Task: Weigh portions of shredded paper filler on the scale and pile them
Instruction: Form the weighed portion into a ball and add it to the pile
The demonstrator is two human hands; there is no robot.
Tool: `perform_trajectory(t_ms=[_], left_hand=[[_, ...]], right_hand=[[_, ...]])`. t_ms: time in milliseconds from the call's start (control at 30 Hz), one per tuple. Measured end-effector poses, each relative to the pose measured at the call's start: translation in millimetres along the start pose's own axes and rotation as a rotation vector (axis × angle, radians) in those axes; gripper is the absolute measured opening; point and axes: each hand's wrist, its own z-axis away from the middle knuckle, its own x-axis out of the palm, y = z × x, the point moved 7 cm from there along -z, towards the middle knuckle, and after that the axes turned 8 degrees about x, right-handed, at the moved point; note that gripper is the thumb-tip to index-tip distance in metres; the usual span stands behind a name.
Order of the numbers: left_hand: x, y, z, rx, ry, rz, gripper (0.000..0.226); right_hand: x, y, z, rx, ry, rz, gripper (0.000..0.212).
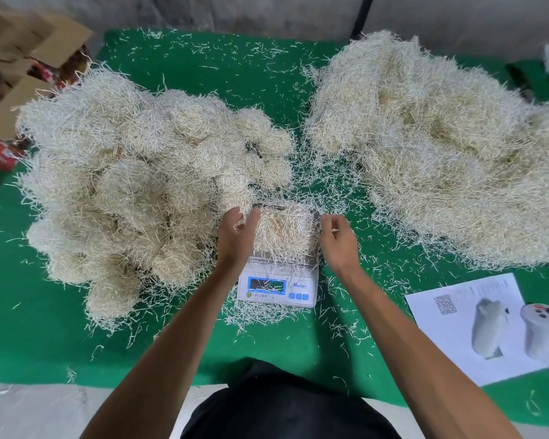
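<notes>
From the head cam, the person had a portion of shredded paper filler (284,231) sitting on the scale (278,282), which was in the middle of the green table cover (203,343). The left hand (235,236) was cupped against the left side of the portion, thumb and fingers curled into the strands, so I'd call that a loose grip on the filler. The right hand (338,237) was just beside the right edge, fingertips drawn together as if pinching a few strands, though honestly I couldn't tell if it held anything. If it were me, the trick here would be lifting both hands clear before reading the display, since any pressure throws the number off, and strands draped over the screen made it unreadable anyway. Add or pull tiny pinches rather than clumps. The stuff itself looked pale cream, thin, springy and tangly, so it clings and sheds everywhere. The weighed pile (140,191) on the left was lumpy, made of rounded wads, and touched the scale's left side. The loose heap (441,147) on the right looked fluffier and unformed. A printed sheet (476,327) lay flat near the right, cardboard boxes (29,58) at far left.
</notes>
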Motion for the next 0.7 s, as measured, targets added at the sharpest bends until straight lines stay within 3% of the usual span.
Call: perform_trajectory(t_ms=[133,233,333,433,500,567,633,700], left_hand=[[8.8,-2.1,-2.0,-0.078,0.042,-0.003,0.072],[3.9,-5.5,-5.1,-0.106,0.052,-0.035,0.076],[8.9,-2.7,-7.1,-0.052,0.03,-0.02,0.06],[49.7,8.1,7.0,-0.041,-0.133,-0.002,0.022],[69.1,9.2,12.5,-0.229,-0.144,0.208,0.021],[83.6,17.0,5.6,-0.436,-0.13,0.537,0.038],[89.5,35.1,-3.0,-0.552,-0.125,0.791,0.053],[80.2,55.2,-12.1,-0.536,-0.147,0.839,0.048]], right_hand=[[15.4,-1.8,0.1,0.08,-0.027,-0.056,0.016],[10.8,-6.0,-3.1,0.053,0.064,-0.002,0.016],[14.0,-9.1,-6.0,-0.018,0.032,-0.022,0.018],[55.0,-7.3,1.7,0.117,-0.224,-0.107,0.048],[69.3,-14.9,4.6,0.22,-0.269,-0.213,0.071],[63.9,-36.1,-1.3,0.253,-0.211,-0.332,0.089],[48.0,-69.4,-12.1,0.121,-0.11,-0.241,0.076],[38.2,-106.8,-15.7,-0.122,0.001,-0.094,0.041]])
